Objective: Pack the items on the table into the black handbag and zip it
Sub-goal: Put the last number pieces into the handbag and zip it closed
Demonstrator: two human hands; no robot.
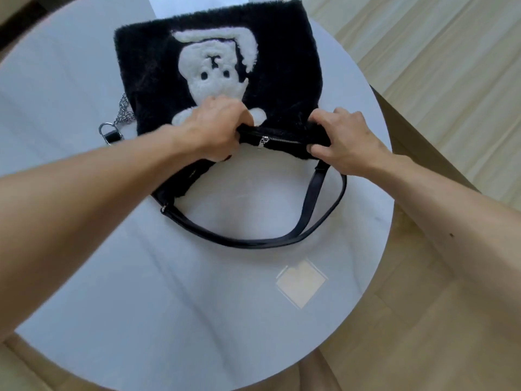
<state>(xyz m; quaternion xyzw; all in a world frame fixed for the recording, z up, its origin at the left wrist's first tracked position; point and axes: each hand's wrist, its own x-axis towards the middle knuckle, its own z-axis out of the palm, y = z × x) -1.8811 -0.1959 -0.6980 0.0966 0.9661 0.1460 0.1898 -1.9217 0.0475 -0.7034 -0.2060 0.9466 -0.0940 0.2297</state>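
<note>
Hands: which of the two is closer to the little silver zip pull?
The left hand. It grips the handbag top right beside the zip pull, while the right hand holds the far end of the zipper.

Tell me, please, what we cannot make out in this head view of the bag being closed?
- Inside of the bag: hidden by its own fur; what is packed cannot be told.
- Zip left of the slider: covered by the left hand.
- Zip's right end: under the right hand.
- Chain: partly tucked behind the bag.
- Bag's far edge: cut off by the top of the frame.
</note>
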